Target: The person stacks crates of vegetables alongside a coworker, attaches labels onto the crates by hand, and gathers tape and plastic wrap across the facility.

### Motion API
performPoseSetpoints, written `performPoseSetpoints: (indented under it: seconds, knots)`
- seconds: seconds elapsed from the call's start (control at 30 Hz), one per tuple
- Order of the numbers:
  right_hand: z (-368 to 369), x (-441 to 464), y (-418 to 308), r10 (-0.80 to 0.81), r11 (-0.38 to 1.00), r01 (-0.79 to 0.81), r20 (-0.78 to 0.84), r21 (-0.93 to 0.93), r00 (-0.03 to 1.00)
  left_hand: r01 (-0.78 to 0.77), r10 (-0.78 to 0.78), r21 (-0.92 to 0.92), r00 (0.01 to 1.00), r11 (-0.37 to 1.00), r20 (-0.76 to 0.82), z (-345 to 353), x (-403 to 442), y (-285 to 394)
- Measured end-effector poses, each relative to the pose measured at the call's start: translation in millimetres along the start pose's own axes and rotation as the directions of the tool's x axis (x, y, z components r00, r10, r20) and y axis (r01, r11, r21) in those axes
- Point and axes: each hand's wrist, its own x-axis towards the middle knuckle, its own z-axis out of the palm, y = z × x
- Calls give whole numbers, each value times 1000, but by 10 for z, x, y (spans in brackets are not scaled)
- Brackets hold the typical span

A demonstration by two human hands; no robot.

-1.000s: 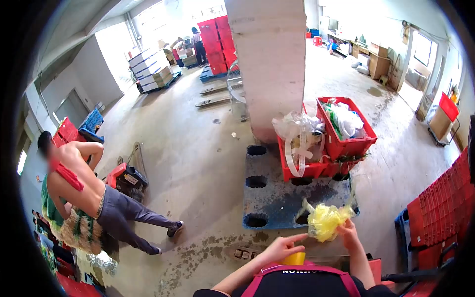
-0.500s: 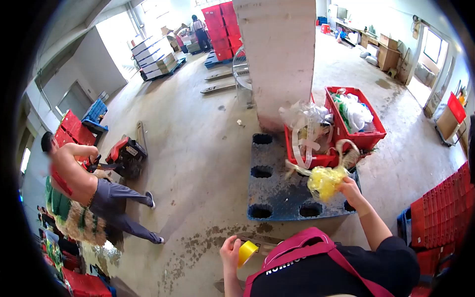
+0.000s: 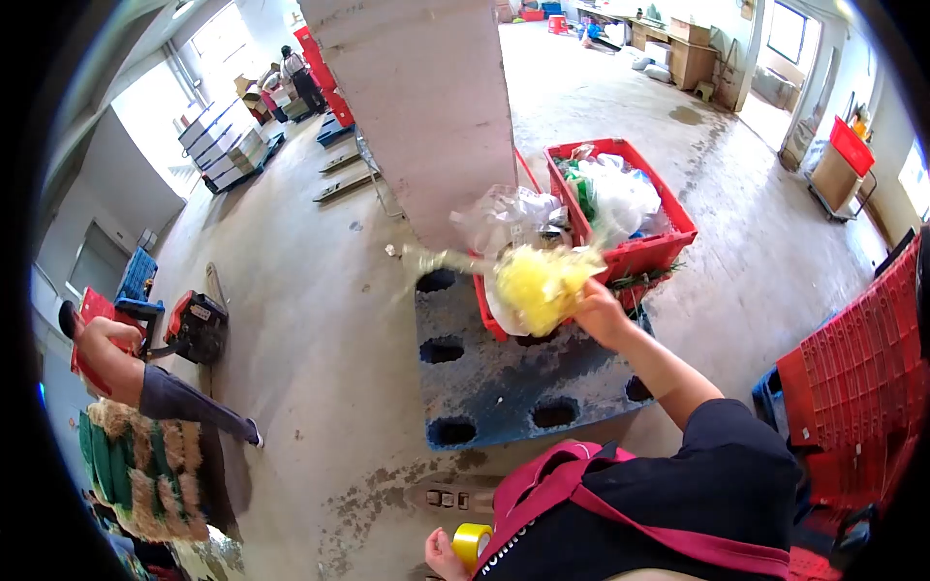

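My right hand point(image 3: 601, 316) is closed around a crumpled wad of yellow tape point(image 3: 542, 288), with a pale strand trailing to the left. The wad is over the nearer red crate point(image 3: 492, 321), which holds clear plastic wrapping point(image 3: 502, 221); the wad hides part of it. Beside it, a second red crate point(image 3: 668, 250) is heaped with white and green plastic. Low in front of my body, my left hand point(image 3: 443, 556) grips a roll of yellow tape point(image 3: 472, 543). Both crates are by a worn blue pallet point(image 3: 494, 395) with dark holes.
A pale pillar point(image 3: 426, 107) rises behind the crates. Stacked red crates point(image 3: 852, 378) stand at my right. On the left, a person point(image 3: 116, 363) is by a pallet jack point(image 3: 199, 324) and green-and-tan bundles point(image 3: 145, 465). Another person point(image 3: 302, 79) stands far back near boxes.
My right hand has carried the yellow wad forward over the nearer crate. My left hand still holds the tape roll, lower in view. The view has shifted right, and the person at left has moved.
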Motion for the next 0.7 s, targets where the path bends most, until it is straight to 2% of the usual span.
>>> performPoseSetpoints:
  seconds: [0.03, 0.07, 0.1, 0.13, 0.17, 0.2, 0.23, 0.27, 0.3, 0.33, 0.4, 0.47, 0.53, 0.57, 0.6, 0.67, 0.7]
  knots:
    - [-232, 47, -192, -57, 991, 63, 53, -120, 997, 9, -9, 0, 1000, 1000, -7, 123, -28, 44]
    - [-205, 64, -515, -52, 975, 31, -87, -219, 995, -2, 2, 11, 1000, 1000, 26, 261, -78, 117]
    - [-440, 90, -744, -119, 989, 118, -7, -94, 993, -7, 5, 25, 998, 1000, 61, 389, -171, 206]
    - [-675, 114, -972, -186, 982, 183, 73, 45, 980, -41, 41, 2, 999, 999, -5, 595, -300, 453]
    - [-871, 182, -1181, -270, 870, 301, 133, -390, 953, -13, 13, 3, 1000, 1000, -2, 709, -376, 569]
    - [-1065, 249, -1391, -352, 567, 372, 192, -735, 916, 11, -11, 3, 1000, 1000, -1, 790, -436, 661]
    - [-1215, 465, -1535, -436, 757, 399, 56, -517, 898, 26, -26, -31, 1000, 999, 7, 866, -496, 763]
    - [-1366, 682, -1679, -508, 843, 476, -82, -250, 857, 38, -38, -27, 999, 999, -5, 930, -540, 815]
    - [-1837, 977, -1743, -573, 802, 456, -282, -385, 770, 61, -61, -23, 998, 998, -13, 968, -574, 860]
    - [-1646, 1116, -1898, -610, 763, 460, -269, -455, 746, 83, -83, -20, 996, 996, -20, 994, -624, 895]
    - [-2020, 1454, -2023, -569, 822, 489, -357, -293, 741, 98, -98, -1, 994, 995, -49, 1017, -728, 962]
    - [-2300, 1651, -2049, -568, 816, 463, -326, -347, 756, 100, -98, 24, 992, 995, -85, 1018, -770, 1014]
    - [-2265, 1698, -2124, -624, 693, 141, -490, -707, 609, 158, -152, 41, 981, 987, -123, 981, -821, 922]
    - [-2214, 1715, -2115, -688, 620, 165, -431, -767, 584, 143, -140, 14, 981, 990, -132, 964, -852, 896]
    - [-2163, 1689, -2142, -636, 649, 131, -439, -750, 634, 128, -129, -16, 982, 992, -140, 969, -892, 880]
    - [-2339, 1770, -2174, -586, 751, 215, -479, -625, 654, 138, -137, -5, 978, 990, -157, 991, -965, 915]
    - [-2408, 1811, -2205, -584, 746, 183, -496, -641, 643, 141, -138, 5, 977, 990, -162, 1007, -996, 931]
